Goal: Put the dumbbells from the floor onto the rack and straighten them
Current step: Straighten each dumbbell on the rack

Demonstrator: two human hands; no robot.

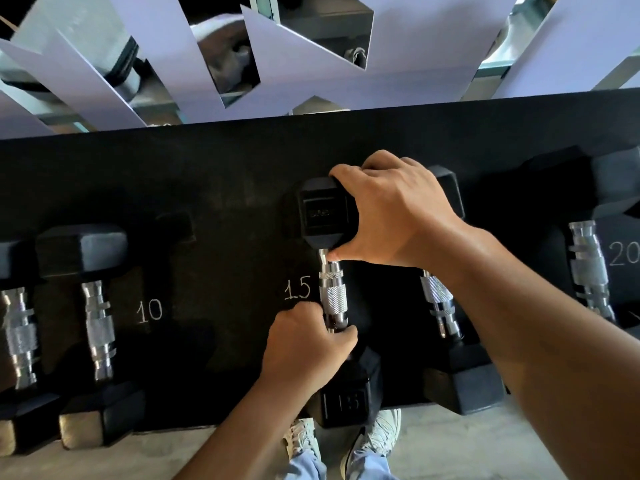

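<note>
A black hex dumbbell marked 15 point(333, 296) lies on the black rack shelf point(214, 188), its chrome handle running front to back beside a chalked "15". My left hand point(304, 348) is shut on the near part of that handle. My right hand point(391, 216) grips its far head from the right side, thumb at the handle's neck. A second 15 dumbbell point(441, 306) lies just to the right, partly under my right forearm, slightly angled.
Two dumbbells point(97, 323) lie at the left by a chalked "10". A larger dumbbell point(588, 268) by a "20" sits at the right edge. Mirrors and metal frames rise behind the rack. My white shoes point(381, 434) stand on the grey floor below.
</note>
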